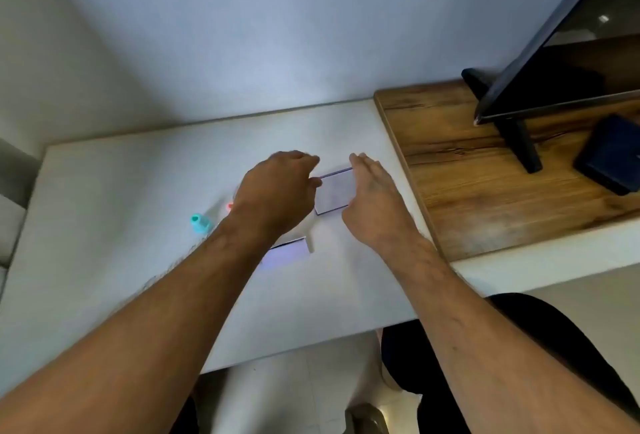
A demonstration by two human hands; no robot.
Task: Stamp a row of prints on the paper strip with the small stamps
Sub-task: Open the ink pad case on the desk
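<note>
Roughly: two stamps (201, 223), two papers (334, 193); left hand (277, 191) pinching paper edge, right hand (375, 201) open.

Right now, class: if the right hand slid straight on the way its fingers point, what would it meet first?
Probably nothing on the white table: the right hand points toward the pale wall alongside the white paper strip, though depth is unclear.

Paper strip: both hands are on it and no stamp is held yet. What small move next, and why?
Probably hold the paper strip flat with the right hand and move the left hand to the teal stamp. The stamp stands free on the white table, and no prints are visible on the strip.
</note>
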